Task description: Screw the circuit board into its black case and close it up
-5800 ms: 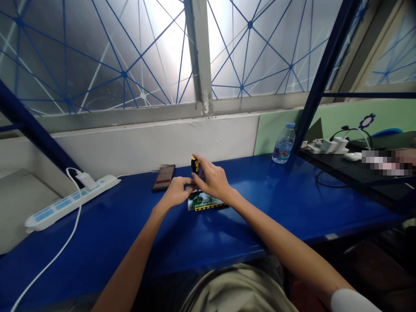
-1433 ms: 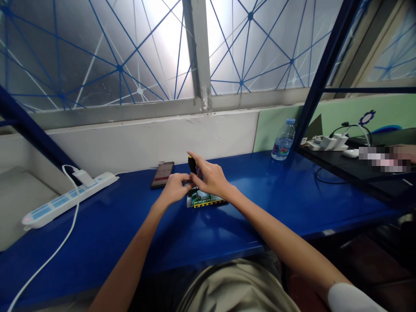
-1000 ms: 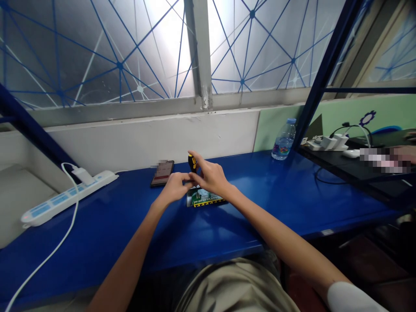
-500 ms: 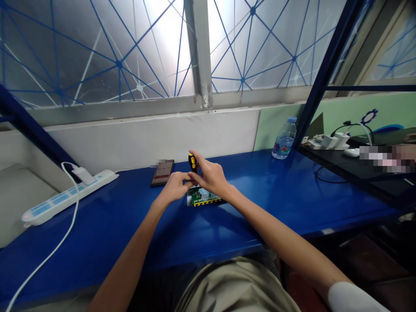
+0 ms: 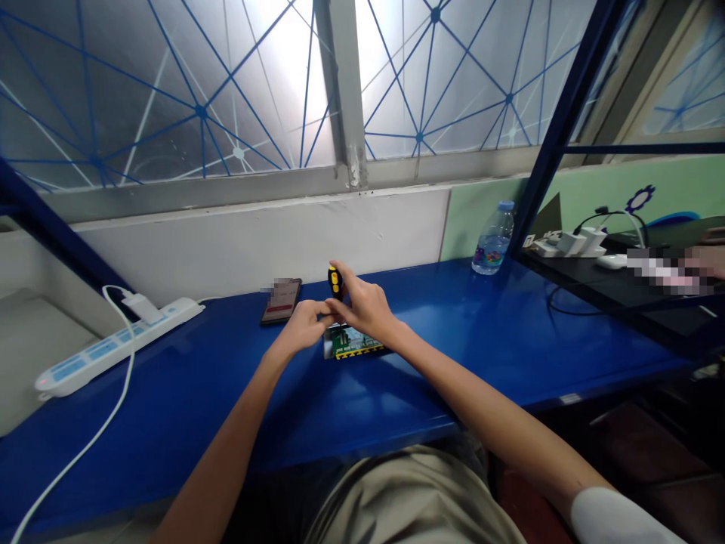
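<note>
A small green circuit board (image 5: 351,344) with a yellow-and-black striped edge lies on the blue table (image 5: 453,355). My right hand (image 5: 365,306) is closed around a screwdriver with a yellow-and-black handle (image 5: 334,280), held upright over the board's far left part. My left hand (image 5: 303,326) is pinched at the board's left end, by the screwdriver's lower shaft; what its fingertips hold is hidden.
A phone (image 5: 280,298) lies just behind my left hand. A white power strip (image 5: 107,347) with a plugged charger and cable sits far left. A water bottle (image 5: 492,242) stands at the back right, beside a dark desk with chargers (image 5: 572,243).
Both hands stay at the board with the screwdriver upright; only small shifts of the fingers and of the view show.
</note>
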A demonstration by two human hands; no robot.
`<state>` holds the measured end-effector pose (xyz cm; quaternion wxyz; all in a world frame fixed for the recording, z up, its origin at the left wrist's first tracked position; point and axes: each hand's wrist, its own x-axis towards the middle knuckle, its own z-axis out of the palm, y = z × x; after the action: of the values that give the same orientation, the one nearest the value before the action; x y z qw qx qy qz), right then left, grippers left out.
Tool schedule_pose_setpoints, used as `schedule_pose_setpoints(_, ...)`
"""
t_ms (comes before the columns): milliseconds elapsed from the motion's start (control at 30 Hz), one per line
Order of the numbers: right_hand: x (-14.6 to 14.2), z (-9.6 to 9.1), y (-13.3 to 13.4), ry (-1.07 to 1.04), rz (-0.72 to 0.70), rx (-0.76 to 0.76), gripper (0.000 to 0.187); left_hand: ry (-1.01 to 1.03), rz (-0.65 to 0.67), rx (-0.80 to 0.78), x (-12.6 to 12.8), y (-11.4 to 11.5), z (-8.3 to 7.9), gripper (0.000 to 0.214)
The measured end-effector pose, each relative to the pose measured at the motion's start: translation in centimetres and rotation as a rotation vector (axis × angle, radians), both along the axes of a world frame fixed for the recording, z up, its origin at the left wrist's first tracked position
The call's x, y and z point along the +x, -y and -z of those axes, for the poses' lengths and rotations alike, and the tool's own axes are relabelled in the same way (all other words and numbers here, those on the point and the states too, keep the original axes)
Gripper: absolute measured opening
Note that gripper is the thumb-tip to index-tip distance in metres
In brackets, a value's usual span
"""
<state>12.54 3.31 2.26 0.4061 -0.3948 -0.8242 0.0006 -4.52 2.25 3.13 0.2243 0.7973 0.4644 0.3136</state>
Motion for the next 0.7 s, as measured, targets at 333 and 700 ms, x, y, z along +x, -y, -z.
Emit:
schedule_pose_setpoints(333,0.5,0.0,-0.3,-0.006,-0.019,0.006,0.066,-0.041,-0.045,0.036,0.4,0.5,-0.2,0.024)
schedule_pose_setpoints(700,2.9,-1.7,-1.5,-0.358,0.262,-0.006,0.041,0.094,-0.098,0.09,-0.1,-0.1,0.2,0.022)
